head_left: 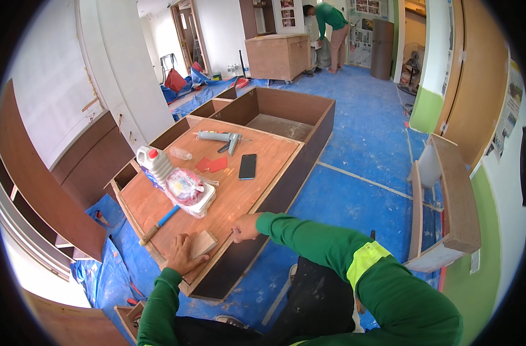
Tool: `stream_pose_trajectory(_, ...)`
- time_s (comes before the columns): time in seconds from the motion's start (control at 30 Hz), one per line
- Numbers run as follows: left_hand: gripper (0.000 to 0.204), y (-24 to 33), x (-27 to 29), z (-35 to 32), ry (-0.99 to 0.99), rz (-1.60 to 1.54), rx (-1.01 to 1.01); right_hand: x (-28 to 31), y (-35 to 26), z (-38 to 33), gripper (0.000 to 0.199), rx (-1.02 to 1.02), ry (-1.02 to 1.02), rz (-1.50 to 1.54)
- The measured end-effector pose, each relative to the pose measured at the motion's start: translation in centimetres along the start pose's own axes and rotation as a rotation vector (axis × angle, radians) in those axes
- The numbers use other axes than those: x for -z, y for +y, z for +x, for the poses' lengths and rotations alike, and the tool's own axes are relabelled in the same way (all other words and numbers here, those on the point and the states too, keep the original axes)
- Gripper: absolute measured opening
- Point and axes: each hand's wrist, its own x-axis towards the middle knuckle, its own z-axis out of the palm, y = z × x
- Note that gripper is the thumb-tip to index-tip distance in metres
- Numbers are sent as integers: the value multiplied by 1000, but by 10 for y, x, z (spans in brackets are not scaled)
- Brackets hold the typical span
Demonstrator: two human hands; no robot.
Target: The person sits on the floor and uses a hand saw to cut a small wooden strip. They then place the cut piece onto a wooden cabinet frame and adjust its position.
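Observation:
My left hand (183, 255) presses on a small flat wooden block (203, 244), fingers along one edge and thumb along the near one. The block lies at the near end of the reddish-brown plywood panel (228, 193). By the panel's right edge my right hand (247, 226) is closed in a fist; a small thing seems to stick out of it, too small to name. Left of my left hand lies a blue-handled tool (169, 217). Farther up the panel are a white jug with a red cap (154, 161), a plastic-wrapped bundle (186, 189) and a black phone (247, 166).
A caulking gun (220, 137), red sheets (212, 165) and a clear bottle (180, 153) lie on the panel. The dark cabinet carcass (289, 106) extends beyond. Blue sheeting (355, 150) covers the floor. An open wooden frame (447, 202) stands right; another person (330, 23) bends far off.

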Motion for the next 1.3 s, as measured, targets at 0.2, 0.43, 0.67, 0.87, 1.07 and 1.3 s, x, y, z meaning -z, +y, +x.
stream_pose_trajectory(0.2,104,-8,-2,3,-160,-125,118,1,-3,-7,43,-85,-81,6)
stream_pose_trajectory(0.43,102,-2,7,6,-171,-210,151,3,8,-3,41,-153,-133,-18)
stream_pose_trajectory(0.67,104,-11,0,3,-143,-202,127,3,-1,19,42,-155,-170,-25)
stream_pose_trajectory(0.87,106,-13,-1,2,-140,-181,129,-3,-8,22,42,-123,-223,-7)
stream_pose_trajectory(1.07,107,-10,2,6,-174,-181,144,-3,-3,19,47,-114,-222,-16)
stream_pose_trajectory(1.3,109,-10,3,5,-168,-193,134,1,-2,16,48,-117,-202,-14)
